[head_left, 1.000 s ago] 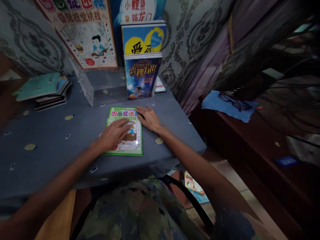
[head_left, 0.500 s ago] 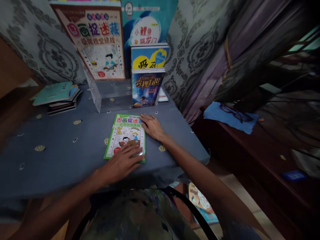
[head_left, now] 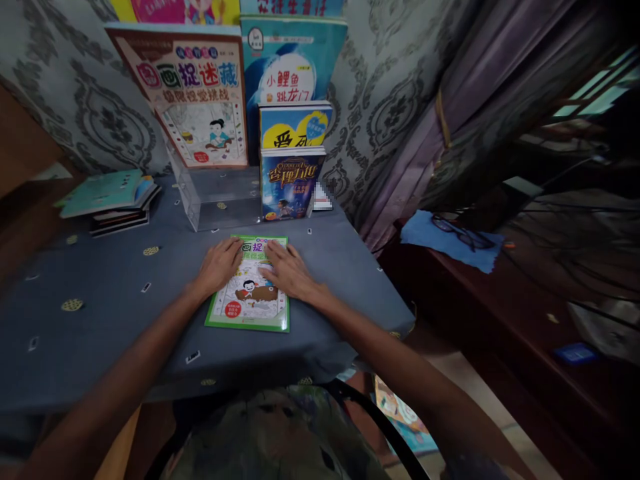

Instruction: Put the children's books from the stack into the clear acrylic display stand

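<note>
A green-bordered picture book [head_left: 255, 307] lies flat and closed on the cloth-covered table, its cover facing up. My left hand [head_left: 220, 263] rests across the book's upper left edge with its fingers stretched out. On the upper right part of the cover lies my right hand [head_left: 290, 268], flat, fingers extended. Between them part of the coloured title shows; the rest is under my fingers. Behind the book stands a clear display rack [head_left: 220, 207]. It bears a brown-bordered picture book [head_left: 200, 100], a teal book [head_left: 293, 60], a yellow and blue book [head_left: 295, 127] and a dark blue book [head_left: 290, 187].
A stack of thin books [head_left: 107, 200] sits at the table's back left. On the right, a dark red cabinet [head_left: 465, 300] holds a blue cloth [head_left: 425, 230] with glasses [head_left: 460, 231], and cables. More books [head_left: 405, 413] lie low beside my seat.
My left hand has moved from the book's lower edge up to its upper left edge. My right hand has slid left, further onto the cover. The view has shifted slightly.
</note>
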Motion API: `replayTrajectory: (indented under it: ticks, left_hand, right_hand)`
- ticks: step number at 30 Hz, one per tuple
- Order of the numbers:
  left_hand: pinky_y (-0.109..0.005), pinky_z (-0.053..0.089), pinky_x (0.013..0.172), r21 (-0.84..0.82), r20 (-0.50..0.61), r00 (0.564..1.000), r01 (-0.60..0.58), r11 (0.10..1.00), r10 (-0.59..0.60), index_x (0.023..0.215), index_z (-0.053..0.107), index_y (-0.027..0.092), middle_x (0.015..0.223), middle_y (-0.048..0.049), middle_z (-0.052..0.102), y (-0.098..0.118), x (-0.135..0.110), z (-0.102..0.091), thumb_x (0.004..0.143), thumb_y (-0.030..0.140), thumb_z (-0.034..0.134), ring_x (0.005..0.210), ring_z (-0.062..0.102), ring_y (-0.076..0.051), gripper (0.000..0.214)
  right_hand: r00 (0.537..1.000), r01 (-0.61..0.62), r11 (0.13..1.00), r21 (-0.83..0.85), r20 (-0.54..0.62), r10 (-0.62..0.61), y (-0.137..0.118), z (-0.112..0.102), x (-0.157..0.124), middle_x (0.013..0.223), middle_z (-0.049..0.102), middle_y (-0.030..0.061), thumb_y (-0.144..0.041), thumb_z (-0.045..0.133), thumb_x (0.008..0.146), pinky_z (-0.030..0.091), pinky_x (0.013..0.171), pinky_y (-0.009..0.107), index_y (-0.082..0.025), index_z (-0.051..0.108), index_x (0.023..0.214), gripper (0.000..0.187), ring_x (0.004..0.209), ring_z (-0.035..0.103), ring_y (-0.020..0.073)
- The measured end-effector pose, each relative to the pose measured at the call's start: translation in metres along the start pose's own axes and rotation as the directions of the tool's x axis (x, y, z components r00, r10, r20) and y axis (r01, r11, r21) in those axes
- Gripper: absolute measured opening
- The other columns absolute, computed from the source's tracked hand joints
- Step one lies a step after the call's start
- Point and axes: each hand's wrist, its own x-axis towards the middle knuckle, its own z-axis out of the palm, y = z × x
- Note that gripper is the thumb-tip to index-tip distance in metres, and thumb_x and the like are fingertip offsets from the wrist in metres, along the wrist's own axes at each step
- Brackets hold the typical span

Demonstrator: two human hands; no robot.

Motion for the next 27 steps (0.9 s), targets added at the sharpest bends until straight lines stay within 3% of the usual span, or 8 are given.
replayTrajectory:
  ticks: [4,7,13,17,22,27]
  left_hand:
    - [-0.049,0.044,0.109,-0.013,0.004,1.000,0.027,1.000,-0.027,0.128,0.063,0.015,0.138,-0.0163,0.062,0.002,-0.004,0.002,0.101,0.029,0.040,0.126,0.058,-0.029,0.039]
    - [-0.048,0.044,0.109,-0.016,-0.004,0.999,0.050,0.999,-0.051,0.128,0.063,0.016,0.138,-0.0155,0.062,0.002,-0.004,0.003,0.101,0.029,0.040,0.126,0.058,-0.028,0.038]
    - [-0.048,0.041,0.110,-0.035,-0.022,0.998,0.055,0.998,-0.056,0.127,0.064,0.015,0.137,-0.0156,0.063,0.001,-0.004,0.005,0.100,0.029,0.041,0.126,0.056,-0.028,0.039]
    - [-0.049,0.041,0.110,-0.019,-0.047,0.997,0.055,0.998,-0.056,0.125,0.066,0.016,0.134,-0.0146,0.065,0.001,-0.005,0.006,0.099,0.029,0.042,0.127,0.056,-0.029,0.037]
    - [-0.049,0.045,0.106,-0.030,-0.040,0.996,0.077,0.997,-0.079,0.121,0.068,0.015,0.134,-0.0158,0.065,0.002,-0.006,0.003,0.098,0.028,0.042,0.120,0.060,-0.030,0.037]
    - [-0.038,0.049,0.101,-0.235,-0.094,0.991,0.068,0.970,-0.092,0.114,0.070,0.019,0.115,-0.0100,0.071,-0.001,-0.004,0.002,0.094,0.025,0.043,0.109,0.065,-0.024,0.034]
  right_hand:
    - [0.996,-0.080,0.997,-0.010,-0.051,0.079,0.013,-0.001,-0.006,0.158,0.042,0.0201,-0.044,0.043,0.103,0.025,0.123,0.056,-0.012,0.045,0.149,0.056,0.151,0.033,0.0300]
    - [0.994,-0.097,0.995,-0.015,-0.057,0.096,0.009,0.001,-0.018,0.159,0.041,0.0214,-0.044,0.042,0.103,0.025,0.122,0.057,-0.011,0.045,0.149,0.057,0.152,0.031,0.0315]
    - [0.999,-0.046,0.999,-0.024,0.003,0.046,-0.014,0.004,-0.079,0.163,0.032,0.0230,-0.055,0.046,0.099,0.023,0.124,0.058,-0.009,0.036,0.155,0.073,0.153,0.027,0.0344]
    - [1.000,0.011,1.000,-0.007,0.019,-0.011,-0.021,0.002,-0.108,0.163,0.032,0.0196,-0.057,0.047,0.099,0.024,0.125,0.056,-0.015,0.033,0.157,0.073,0.153,0.029,0.0321]
    - [0.998,0.045,0.999,0.013,0.037,-0.046,-0.016,-0.002,-0.110,0.164,0.032,0.0177,-0.059,0.053,0.096,0.026,0.124,0.058,-0.018,0.032,0.158,0.077,0.151,0.032,0.0333]
    - [0.995,0.087,0.996,0.023,0.050,-0.088,-0.011,-0.006,-0.107,0.162,0.034,0.0199,-0.063,0.056,0.094,0.028,0.124,0.057,-0.015,0.033,0.157,0.083,0.150,0.034,0.0344]
